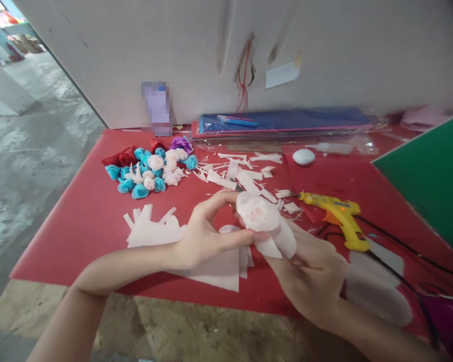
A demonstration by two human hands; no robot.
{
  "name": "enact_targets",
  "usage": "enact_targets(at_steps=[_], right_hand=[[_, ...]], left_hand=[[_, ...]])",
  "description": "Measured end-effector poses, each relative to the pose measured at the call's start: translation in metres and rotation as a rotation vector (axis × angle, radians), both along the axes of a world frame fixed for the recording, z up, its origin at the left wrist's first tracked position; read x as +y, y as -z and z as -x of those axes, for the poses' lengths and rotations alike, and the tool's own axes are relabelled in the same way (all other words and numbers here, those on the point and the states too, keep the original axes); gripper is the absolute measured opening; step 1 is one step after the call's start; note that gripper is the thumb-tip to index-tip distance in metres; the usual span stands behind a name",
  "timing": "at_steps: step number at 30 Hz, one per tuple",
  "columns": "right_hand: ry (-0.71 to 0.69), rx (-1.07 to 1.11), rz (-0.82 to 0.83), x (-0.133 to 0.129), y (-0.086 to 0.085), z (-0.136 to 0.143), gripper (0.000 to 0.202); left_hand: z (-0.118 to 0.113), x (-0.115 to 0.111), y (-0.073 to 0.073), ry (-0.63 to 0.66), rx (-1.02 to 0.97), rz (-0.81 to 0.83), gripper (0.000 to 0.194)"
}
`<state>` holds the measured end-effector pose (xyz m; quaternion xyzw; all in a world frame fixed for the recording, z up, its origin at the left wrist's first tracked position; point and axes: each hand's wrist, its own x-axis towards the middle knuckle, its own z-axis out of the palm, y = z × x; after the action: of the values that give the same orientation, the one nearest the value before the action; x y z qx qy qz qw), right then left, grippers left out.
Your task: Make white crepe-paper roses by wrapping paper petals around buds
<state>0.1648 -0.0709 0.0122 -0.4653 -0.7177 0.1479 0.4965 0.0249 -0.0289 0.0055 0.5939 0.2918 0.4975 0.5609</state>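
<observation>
A pale pinkish-white paper rose (258,213) is held up in front of me between both hands. My left hand (202,234) pinches its left side with thumb and fingers. My right hand (311,271) grips it from the right and below, its fingertips partly hidden behind the loose outer petals. Below my left hand lie white paper sheets (219,275) with cut strips at their edges. To the right of the flower a yellow hot glue gun (343,216) rests on the red-covered table (68,221), its nozzle towards the white scraps.
Finished blue, white, red and purple paper flowers (140,191) are piled at the back left. White paper scraps (249,181) spread across the middle. A white egg-shaped piece (304,157) sits behind the glue gun. Wrapped blue sheets (305,121) lie along the wall; a green board (434,181) leans at right.
</observation>
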Motion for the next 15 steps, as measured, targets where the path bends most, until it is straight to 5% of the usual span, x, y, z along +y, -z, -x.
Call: enact_targets(at_steps=[15], right_hand=[[-0.021, 0.015, -0.06, 0.0012, 0.0017, -0.001, 0.02]], left_hand=[[-0.002, 0.0068, -0.0047, -0.048, 0.095, -0.244, 0.016]])
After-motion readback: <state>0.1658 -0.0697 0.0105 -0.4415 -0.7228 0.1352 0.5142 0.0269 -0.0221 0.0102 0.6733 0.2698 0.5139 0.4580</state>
